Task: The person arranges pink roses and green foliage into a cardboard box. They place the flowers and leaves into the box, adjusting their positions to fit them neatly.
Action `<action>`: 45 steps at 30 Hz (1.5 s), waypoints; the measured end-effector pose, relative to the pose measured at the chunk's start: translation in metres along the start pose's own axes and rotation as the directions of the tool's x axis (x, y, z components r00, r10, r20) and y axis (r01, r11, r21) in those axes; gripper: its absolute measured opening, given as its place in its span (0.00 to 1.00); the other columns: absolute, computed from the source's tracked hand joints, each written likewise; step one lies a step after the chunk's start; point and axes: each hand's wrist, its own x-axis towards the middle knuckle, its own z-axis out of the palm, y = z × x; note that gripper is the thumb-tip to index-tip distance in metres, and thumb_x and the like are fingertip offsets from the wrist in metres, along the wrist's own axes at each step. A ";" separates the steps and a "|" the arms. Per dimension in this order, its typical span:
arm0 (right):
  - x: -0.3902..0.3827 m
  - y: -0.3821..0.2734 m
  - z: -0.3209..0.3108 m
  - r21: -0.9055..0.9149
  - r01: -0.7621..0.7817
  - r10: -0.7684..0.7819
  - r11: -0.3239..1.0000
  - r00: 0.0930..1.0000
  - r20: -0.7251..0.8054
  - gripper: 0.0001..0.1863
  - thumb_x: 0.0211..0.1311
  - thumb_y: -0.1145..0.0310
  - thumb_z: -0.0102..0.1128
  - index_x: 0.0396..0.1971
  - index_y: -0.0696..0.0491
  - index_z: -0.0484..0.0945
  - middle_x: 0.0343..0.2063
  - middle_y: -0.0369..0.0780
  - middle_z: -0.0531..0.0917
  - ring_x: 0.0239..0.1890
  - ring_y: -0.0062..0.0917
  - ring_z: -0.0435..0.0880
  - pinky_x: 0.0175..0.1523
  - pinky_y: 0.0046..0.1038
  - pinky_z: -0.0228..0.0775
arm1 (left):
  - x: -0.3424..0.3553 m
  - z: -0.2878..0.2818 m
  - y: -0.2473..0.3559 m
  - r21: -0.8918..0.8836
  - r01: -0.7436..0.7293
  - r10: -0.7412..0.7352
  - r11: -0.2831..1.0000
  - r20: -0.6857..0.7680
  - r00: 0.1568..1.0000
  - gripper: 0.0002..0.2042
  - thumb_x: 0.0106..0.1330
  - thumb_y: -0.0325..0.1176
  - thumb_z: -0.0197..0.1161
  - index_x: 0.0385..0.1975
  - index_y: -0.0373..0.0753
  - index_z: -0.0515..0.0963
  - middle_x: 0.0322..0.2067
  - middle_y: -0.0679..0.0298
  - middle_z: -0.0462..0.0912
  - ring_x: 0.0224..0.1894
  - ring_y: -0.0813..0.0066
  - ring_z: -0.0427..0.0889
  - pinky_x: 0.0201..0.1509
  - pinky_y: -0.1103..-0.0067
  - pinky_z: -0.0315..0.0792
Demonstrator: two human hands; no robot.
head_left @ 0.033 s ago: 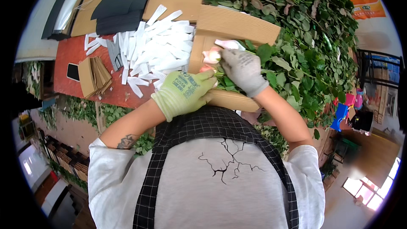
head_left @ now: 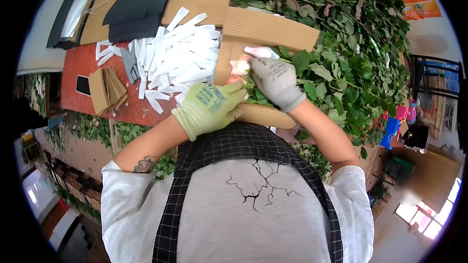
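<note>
Pale peach-pink roses (head_left: 239, 66) lie with their heads at the left in a fold of corrugated cardboard (head_left: 270, 25). My left hand (head_left: 208, 108), in a light green glove, is closed at the lower rose heads, its fingertips touching the petals. In a grey glove, my right hand (head_left: 277, 80) curls around the roses just right of their heads; its fingertips and the stems under it are partly hidden. Just above that hand lies a pink rose in a white net sleeve (head_left: 262, 52). Green leaves (head_left: 261, 96) show between the two hands.
White net sleeves (head_left: 187, 51) lie heaped left of the cardboard on the red table (head_left: 78, 63). Farther left are brown cardboard pieces (head_left: 107, 91) and a phone (head_left: 83, 85). Dark sheets (head_left: 134, 27) are stacked behind. Leafy rose stems (head_left: 360, 58) pile up at the right.
</note>
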 end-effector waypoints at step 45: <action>0.007 0.022 -0.008 0.045 0.127 -0.124 0.991 0.991 -0.058 0.15 0.57 0.71 0.53 0.46 0.50 0.74 0.36 0.41 0.82 0.41 0.38 0.82 0.47 0.38 0.74 | 0.020 -0.003 -0.002 0.049 0.058 -0.061 0.997 0.065 0.996 0.26 0.66 0.52 0.54 0.57 0.41 0.73 0.63 0.58 0.72 0.39 0.62 0.86 0.39 0.67 0.78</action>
